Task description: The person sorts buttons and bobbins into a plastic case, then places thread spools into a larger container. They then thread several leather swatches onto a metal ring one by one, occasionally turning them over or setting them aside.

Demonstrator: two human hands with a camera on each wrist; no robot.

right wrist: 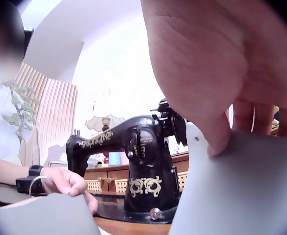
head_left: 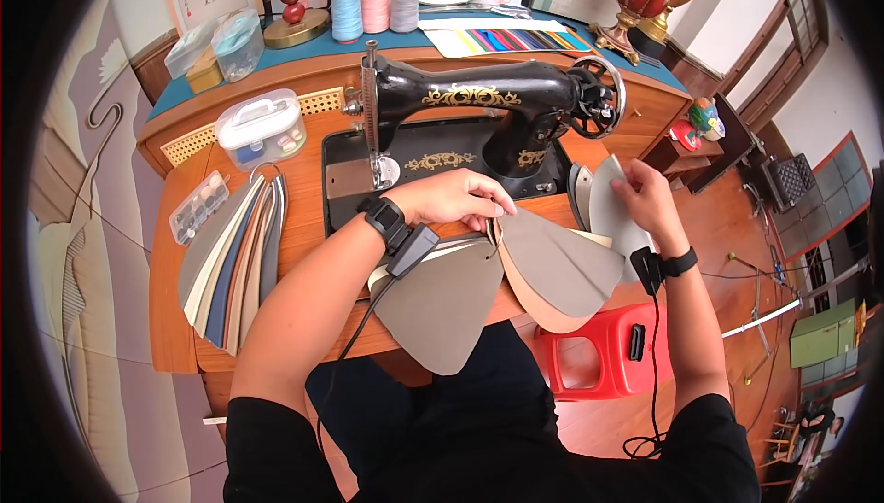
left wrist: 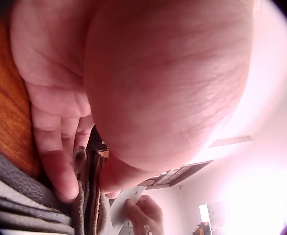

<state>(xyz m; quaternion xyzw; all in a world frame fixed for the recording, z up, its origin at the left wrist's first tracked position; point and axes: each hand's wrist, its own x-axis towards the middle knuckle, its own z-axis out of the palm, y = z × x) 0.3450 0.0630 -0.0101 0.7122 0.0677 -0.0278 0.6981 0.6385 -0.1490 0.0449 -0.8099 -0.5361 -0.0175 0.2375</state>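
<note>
A fan of grey and tan leather swatches [head_left: 516, 268] lies on the wooden table [head_left: 175, 319] in front of the black sewing machine [head_left: 479, 102]. My left hand [head_left: 486, 216] pinches the fan at its narrow top end. In the left wrist view the fingers [left wrist: 55, 169] and thumb close on the stacked swatch edges [left wrist: 87, 200]. My right hand [head_left: 635, 192] holds one pale grey swatch [head_left: 610, 217] upright off the table's right end. Its thumb [right wrist: 209, 122] presses on that swatch [right wrist: 241, 196], and the sewing machine [right wrist: 138, 161] stands behind.
A second swatch fan [head_left: 235, 259] lies at the table's left. Near it are a button box [head_left: 196, 206] and a clear sewing kit box [head_left: 262, 125]. Thread spools [head_left: 373, 5] stand on the back shelf. A red stool [head_left: 599, 351] sits at my right knee.
</note>
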